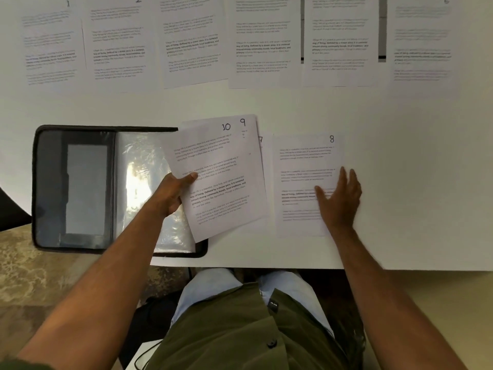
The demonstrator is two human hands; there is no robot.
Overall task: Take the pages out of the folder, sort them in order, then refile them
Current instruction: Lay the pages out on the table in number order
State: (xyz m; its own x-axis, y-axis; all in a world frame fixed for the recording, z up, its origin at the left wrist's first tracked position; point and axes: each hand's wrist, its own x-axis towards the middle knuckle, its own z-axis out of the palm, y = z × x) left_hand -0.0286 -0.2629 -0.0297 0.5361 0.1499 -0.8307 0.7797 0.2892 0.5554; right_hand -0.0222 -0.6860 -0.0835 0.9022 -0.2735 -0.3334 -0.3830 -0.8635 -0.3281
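Pages 10 and 9 [218, 177] are being held above the white table [400, 182], pinched at their left edge by the left hand [170, 193], thumb on top; their long axis is tilting, numbered tops leaning up and to the right. Page 8 [304, 161] is being pressed flat by the right hand [337, 198], fingers straight and spread, with page 7 [261, 141] peeking out beside it. The folder [80, 188] is lying open at left, partly covered by the held sheets. Pages 1 to 6 [192, 41] are being kept in a row along the far edge. Judged from here, the loosely pinched pair could be slipping apart, or being laid out of sequence.
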